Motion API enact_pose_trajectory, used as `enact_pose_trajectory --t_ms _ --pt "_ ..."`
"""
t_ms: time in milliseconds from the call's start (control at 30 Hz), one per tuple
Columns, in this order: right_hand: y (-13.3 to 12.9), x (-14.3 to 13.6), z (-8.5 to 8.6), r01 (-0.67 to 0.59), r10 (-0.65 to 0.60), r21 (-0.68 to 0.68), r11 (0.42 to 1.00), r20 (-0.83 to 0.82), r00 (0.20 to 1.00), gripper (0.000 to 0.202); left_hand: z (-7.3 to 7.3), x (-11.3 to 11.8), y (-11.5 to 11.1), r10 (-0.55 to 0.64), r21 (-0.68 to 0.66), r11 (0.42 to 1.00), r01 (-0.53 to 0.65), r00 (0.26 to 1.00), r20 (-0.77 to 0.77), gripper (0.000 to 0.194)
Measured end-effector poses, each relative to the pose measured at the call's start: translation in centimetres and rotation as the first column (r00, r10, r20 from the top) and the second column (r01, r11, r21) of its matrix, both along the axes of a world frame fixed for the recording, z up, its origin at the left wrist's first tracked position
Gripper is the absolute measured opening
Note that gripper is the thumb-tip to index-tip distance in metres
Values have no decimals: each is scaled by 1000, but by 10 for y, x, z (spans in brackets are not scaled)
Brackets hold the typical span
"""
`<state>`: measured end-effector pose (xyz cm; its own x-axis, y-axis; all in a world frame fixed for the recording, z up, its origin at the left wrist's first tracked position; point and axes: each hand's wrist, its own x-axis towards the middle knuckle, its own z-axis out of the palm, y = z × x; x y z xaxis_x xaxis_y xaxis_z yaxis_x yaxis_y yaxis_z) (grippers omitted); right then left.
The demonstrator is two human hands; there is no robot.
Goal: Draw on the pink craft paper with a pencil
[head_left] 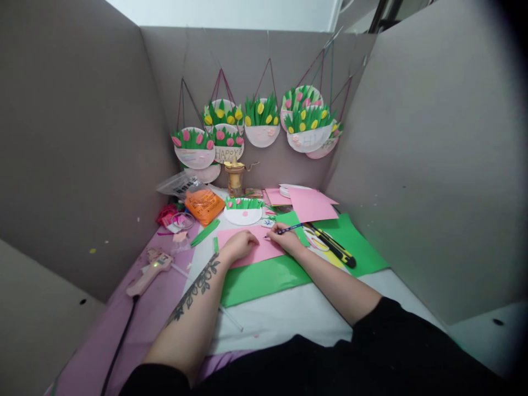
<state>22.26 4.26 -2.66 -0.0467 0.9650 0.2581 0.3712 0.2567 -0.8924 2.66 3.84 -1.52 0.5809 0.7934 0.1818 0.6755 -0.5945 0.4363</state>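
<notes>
My right hand [285, 240] grips a dark blue patterned pencil [293, 226], its tip on or just above a sheet of pink paper [264, 254]. On the left part of that sheet my left hand [239, 246] lies flat, fingers toward the pencil tip. Beneath the pink sheet is a larger green sheet [268, 281]. Just behind stands or leans a half-round white paper plate [243, 216] with green paper grass and pink flowers. The undersides of both hands are hidden.
A glue gun [152, 272] with a cord lies left, near an orange bag [204, 206]. Yellow-black utility knives [336, 248] and a pink sheet [313, 204] are at right. Several plate baskets [262, 135] hang at the back. Grey panels [74, 137] enclose the table.
</notes>
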Motion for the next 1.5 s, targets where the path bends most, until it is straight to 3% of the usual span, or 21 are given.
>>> enact_pose_trajectory --t_ms 433,1500 --pt "1 1 -5 2 -3 19 1000 47 999 25 0 1 0 9 3 1000 -9 1000 6 31" --pt "3 4 -7 -30 27 30 999 104 994 22 -1 1 1 9 -4 1000 -9 1000 6 31"
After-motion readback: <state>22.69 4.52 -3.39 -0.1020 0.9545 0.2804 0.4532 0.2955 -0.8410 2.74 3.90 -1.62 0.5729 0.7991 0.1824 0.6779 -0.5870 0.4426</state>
